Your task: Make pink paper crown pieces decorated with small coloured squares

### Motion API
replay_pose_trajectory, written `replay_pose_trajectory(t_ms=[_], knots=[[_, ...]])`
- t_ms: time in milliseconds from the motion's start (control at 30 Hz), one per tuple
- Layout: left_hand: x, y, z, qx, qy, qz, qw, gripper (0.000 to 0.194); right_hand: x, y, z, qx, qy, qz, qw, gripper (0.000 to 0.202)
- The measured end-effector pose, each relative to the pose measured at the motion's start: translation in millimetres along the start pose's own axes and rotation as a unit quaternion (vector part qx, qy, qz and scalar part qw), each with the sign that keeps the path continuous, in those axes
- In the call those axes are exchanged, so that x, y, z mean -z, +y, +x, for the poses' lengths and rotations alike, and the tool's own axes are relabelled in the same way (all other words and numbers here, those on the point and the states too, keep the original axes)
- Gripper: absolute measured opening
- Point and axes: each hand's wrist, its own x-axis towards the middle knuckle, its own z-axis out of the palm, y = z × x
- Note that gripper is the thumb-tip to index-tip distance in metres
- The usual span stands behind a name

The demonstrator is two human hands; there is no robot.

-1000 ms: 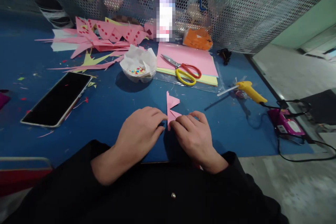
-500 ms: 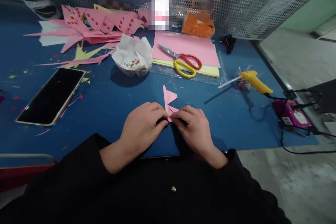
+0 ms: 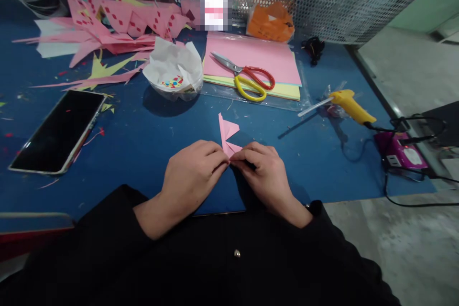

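Observation:
A small folded piece of pink paper [image 3: 229, 130] with a zigzag right side stands between my hands above the blue table. My left hand [image 3: 193, 172] pinches its lower end from the left, thumb and fingers closed. From the right, my right hand [image 3: 263, 172] pinches the same lower corner, and the fingertips of both hands nearly meet there. The lowest tip of the paper is hidden by my fingers. Beyond it, scissors [image 3: 251, 81] with one red and one yellow handle lie on a stack of pink and yellow paper sheets [image 3: 251, 48].
A paper-lined bowl [image 3: 174, 64] holds small coloured bits. Cut pink paper pieces [image 3: 107, 33] pile up at the back left, near a dark phone [image 3: 59, 131]. On the right lie a yellow glue gun [image 3: 353, 105] and a purple power strip [image 3: 399, 150] with cables. An orange packet [image 3: 270, 24] stands behind.
The view has shifted slightly, so the things on the table sit a little higher and farther left. Both hands keep their pinch on the paper; my left fingers have closed up somewhat.

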Motion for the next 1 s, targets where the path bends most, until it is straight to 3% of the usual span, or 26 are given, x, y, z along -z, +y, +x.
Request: replay_pose_trajectory(t_ms=[167,367,567,767,1000], knots=[[-1.4,-0.1,1.9,0.022,0.008,-0.027,0.999,0.016,9.7,1.3,-4.2,-0.077,0.059,0.106,0.99,0.01],[-0.7,0.0,3.8,0.025,0.013,-0.049,0.998,0.012,8.0,-3.8,-1.8,-0.046,-0.028,0.026,0.998,0.009],[-0.7,-2.6,6.4,0.042,0.009,-0.066,0.997,0.01,-0.2,-7.1,2.2,-0.039,-0.029,-0.045,0.998,0.005],[-1.2,-4.7,8.6,0.043,0.007,-0.088,0.995,0.004,-2.9,-9.5,3.7,-0.041,-0.052,-0.1,0.993,0.013],[-0.2,-7.7,11.2,0.024,0.004,-0.086,0.996,0.006,-4.5,-9.8,5.5,-0.053,-0.061,-0.102,0.991,0.015]])
